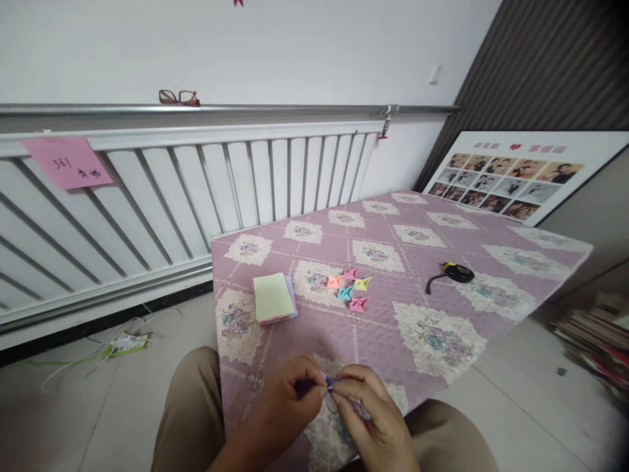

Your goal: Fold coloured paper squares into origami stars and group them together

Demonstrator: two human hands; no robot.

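Observation:
Near the table's front edge, my left hand (287,398) and my right hand (369,408) pinch a small purple piece of folded paper (332,380) between them. Fingertips cover most of the paper, so its exact shape is hidden. Just beyond the hands sits a cluster of small folded paper figures: a pink one (359,304), a blue one (344,293), a yellow one (362,284), an orange one (335,282) and another pink one (350,273). To their left lies a stack of square paper sheets (272,298), pale yellow on top with purple showing at the side.
A patterned purple tablecloth (339,239) covers the table. A black object with a strap (458,272) lies at the right. Behind stands a white radiator (285,177), with glasses (179,98) on the pipe above. A photo board (521,174) leans at the far right.

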